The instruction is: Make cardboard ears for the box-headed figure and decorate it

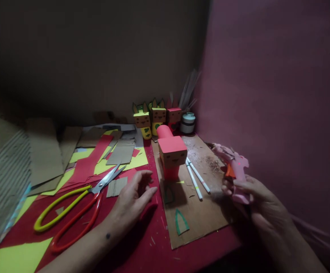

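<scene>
My right hand grips a pink glue gun at the right edge of the table, nozzle pointing left over a brown cardboard sheet. My left hand rests on red paper with loosely curled, spread fingers, holding nothing, just left of the cardboard. A red paper box figure with a cardboard face stands on the cardboard between my hands. Two small ear-shaped cardboard pieces with green edges lie in front of it. Two white pens lie beside the figure.
Large scissors with yellow and red handles lie left of my left hand. Cardboard scraps and red and yellow paper cover the left side. Three finished box figures and a small jar stand at the back. A pink wall is at the right.
</scene>
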A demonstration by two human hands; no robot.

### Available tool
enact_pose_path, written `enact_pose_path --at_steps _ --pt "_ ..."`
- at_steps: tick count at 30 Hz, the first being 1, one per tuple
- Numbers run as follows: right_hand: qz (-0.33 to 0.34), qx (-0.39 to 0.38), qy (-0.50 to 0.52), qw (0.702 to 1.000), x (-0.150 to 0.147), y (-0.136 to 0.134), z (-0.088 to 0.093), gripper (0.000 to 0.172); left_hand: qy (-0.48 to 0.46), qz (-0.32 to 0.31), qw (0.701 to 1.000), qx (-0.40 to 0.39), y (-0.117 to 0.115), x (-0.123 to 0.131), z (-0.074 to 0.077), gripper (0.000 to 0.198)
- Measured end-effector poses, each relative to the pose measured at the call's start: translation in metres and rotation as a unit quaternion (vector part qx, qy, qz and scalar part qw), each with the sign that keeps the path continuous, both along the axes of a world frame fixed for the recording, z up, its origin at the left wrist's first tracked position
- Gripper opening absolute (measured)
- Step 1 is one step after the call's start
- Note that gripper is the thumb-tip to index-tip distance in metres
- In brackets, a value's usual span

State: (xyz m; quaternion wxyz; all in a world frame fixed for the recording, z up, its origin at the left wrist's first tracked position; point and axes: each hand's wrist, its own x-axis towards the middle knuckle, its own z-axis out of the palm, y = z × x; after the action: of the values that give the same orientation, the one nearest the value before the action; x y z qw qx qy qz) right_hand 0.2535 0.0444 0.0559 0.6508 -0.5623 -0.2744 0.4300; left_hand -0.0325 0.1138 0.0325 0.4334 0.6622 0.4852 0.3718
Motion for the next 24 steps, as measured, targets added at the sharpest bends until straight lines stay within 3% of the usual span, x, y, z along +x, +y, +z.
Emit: enact_pose_path --at_steps 4,7,11,13,15,17,20,24 --pt "0.077 0.064 0.039 0.994 -0.002 -0.003 0.008 0.018 0.002 -0.006 1.0 0.025 0.015 0.011 0.005 0.044" --pt "0.062 0.106 -0.054 0.991 -0.004 -0.004 0.017 0.022 -0.02 -0.016 0.999 0.028 0.026 0.023 0.002 0.052" --pt "0.073 0.092 -0.199 0.973 -0.004 -0.008 0.038 0.02 -0.06 -0.016 0.998 0.03 0.036 0.037 -0.004 0.059" --pt "0.101 0.102 -0.251 0.957 -0.006 -0.007 0.053 0.017 -0.073 -0.018 0.997 0.031 0.039 0.042 -0.003 0.059" --pt "0.174 0.128 -0.284 0.934 -0.009 -0.003 0.068 0.017 -0.081 -0.022 0.996 0.032 0.04 0.047 -0.001 0.056" --pt "0.266 0.159 -0.312 0.898 -0.014 0.003 0.082 0.035 -0.088 -0.03 0.995 0.034 0.041 0.05 0.002 0.051" --pt "0.308 0.175 -0.343 0.87 -0.022 0.013 0.095 0.04 -0.1 -0.043 0.993 0.034 0.042 0.052 0.003 0.046" --pt "0.315 0.167 -0.388 0.85 -0.031 0.023 0.099 0.036 -0.121 -0.052 0.991 0.026 0.044 0.051 -0.005 0.045"
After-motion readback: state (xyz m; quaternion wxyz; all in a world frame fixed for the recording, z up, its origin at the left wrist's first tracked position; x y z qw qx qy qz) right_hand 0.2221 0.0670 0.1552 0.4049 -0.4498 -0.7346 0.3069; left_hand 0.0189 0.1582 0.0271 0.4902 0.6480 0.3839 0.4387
